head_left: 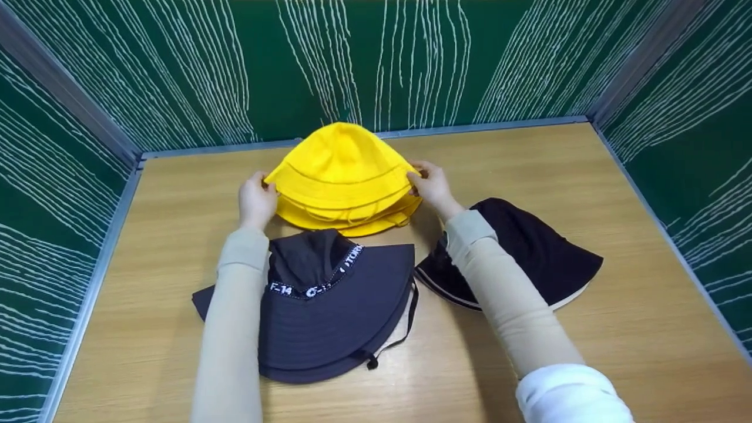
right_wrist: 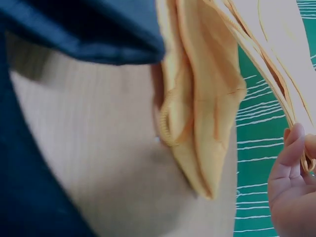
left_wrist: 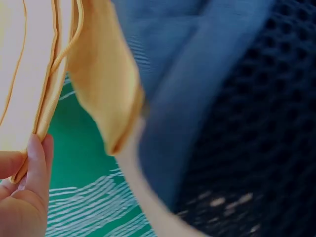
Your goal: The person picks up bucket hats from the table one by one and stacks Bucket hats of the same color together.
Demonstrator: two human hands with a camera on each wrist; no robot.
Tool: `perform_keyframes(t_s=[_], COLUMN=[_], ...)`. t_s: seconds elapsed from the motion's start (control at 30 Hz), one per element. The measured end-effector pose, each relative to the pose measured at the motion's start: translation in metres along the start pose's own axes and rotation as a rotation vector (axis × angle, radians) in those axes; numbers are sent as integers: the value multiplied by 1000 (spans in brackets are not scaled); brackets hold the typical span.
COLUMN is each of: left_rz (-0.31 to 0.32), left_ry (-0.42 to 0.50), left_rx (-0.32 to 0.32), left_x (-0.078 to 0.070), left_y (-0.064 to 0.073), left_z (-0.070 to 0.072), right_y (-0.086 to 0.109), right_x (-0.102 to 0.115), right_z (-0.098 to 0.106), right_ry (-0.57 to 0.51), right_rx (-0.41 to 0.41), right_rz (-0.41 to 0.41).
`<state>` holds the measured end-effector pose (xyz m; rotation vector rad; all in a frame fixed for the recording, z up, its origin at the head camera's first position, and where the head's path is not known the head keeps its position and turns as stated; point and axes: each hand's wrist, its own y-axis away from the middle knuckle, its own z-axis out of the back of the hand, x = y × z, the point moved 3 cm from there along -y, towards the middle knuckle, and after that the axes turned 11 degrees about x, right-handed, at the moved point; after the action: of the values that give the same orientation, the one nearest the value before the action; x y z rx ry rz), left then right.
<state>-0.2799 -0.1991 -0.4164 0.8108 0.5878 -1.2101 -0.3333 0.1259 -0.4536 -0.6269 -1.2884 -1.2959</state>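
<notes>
Both hands hold a yellow bucket hat (head_left: pixel 341 155) by opposite ends of its brim, crown upward. My left hand (head_left: pixel 257 202) pinches the left end between thumb and fingers; my right hand (head_left: pixel 433 188) pinches the right end. Under it lies another yellow hat (right_wrist: pixel 217 108), its brim (head_left: pixel 370 226) showing below the held one, with a gap between them in the right wrist view. A thin yellow cord (left_wrist: pixel 74 34) hangs along the held hat's edge in the left wrist view.
Nearer on the wooden table (head_left: pixel 423 364) lies a dark grey wide-brimmed hat (head_left: pixel 346 317) with a lettered band and a black cord (head_left: pixel 405 329). A black hat (head_left: pixel 540 252) lies to the right, partly behind my right forearm. Green walls (head_left: pixel 364 70) with white lines enclose the table.
</notes>
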Motion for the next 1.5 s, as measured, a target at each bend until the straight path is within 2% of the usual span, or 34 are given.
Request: perform_keyframes(t_s=[0.1, 0.23, 0.47, 0.67, 0.83, 1.13, 1.5], left_rz=[18, 13, 22, 44, 58, 128, 162], left_ry=[-33, -66, -56, -62, -71, -88, -63], left_rx=[-9, -18, 40, 71, 76, 112, 113], left_x=[9, 16, 22, 29, 35, 46, 56], left_y=[-2, -3, -4, -7, -9, -10, -10], left_z=[-2, -5, -9, -13, -17, -25, -27], right_y=[-2, -3, -4, -5, -5, -1, 0], right_x=[-7, -13, -21, -28, -34, -41, -43], right_z=[-3, -6, -6, -4, -6, -5, -9], right_ry=[20, 59, 111, 176, 240, 379, 467], right_rx=[24, 39, 7, -68, -93, -100, -71], right_rz=[-26, -19, 3, -92, -154, -179, -265])
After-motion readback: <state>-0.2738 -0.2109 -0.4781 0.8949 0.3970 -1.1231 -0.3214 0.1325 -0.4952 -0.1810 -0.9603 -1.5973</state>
